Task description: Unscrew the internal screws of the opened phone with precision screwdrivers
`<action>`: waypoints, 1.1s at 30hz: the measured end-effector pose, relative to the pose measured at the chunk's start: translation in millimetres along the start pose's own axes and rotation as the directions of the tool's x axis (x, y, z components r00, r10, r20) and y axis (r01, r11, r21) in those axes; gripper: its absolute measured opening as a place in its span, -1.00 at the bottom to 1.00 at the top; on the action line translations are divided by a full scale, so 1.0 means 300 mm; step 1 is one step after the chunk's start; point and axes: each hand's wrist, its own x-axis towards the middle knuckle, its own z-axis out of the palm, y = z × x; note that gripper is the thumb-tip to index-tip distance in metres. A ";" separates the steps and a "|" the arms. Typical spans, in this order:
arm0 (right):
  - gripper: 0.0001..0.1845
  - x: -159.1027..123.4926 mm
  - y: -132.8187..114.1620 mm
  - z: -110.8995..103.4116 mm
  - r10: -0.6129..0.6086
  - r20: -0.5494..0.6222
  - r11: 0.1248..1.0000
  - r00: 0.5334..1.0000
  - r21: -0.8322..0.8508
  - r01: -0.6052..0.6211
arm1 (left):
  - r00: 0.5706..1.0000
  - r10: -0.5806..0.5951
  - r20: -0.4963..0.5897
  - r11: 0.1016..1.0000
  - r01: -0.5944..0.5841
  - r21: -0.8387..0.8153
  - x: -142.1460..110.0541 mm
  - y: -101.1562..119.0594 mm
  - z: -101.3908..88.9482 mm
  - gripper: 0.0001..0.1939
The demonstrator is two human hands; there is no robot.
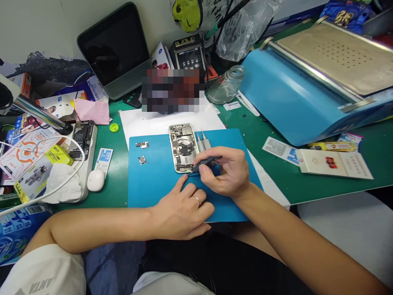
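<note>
An opened smartphone (185, 147) lies on a blue mat (147, 184), its inner parts exposed. My right hand (227, 170) pinches dark tweezers (206, 162) over the phone's lower right corner. The tool's tip points down to the left, close to the bottom edge. My left hand (187, 209) rests on the mat below, index finger stretched out to the phone's bottom edge and the other fingers loosely bent, with nothing seen in it. Two slim silvery screwdrivers (200, 144) lie beside the phone, partly behind my right hand. Small metal phone parts (142, 145) sit on the mat's left side.
A large blue machine with a perforated metal plate (334, 53) stands at the right. Behind the mat are a glass jar (225, 86) and a dark-screened display (115, 49). Boxes (38, 176), a white cable and a white earbud case (95, 180) crowd the left.
</note>
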 end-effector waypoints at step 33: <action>-0.26 -0.011 0.051 -0.010 -0.183 -0.118 0.970 0.976 -0.184 0.160 | 0.999 0.019 0.034 1.000 -0.019 -0.009 0.007 -0.006 -0.013 -0.72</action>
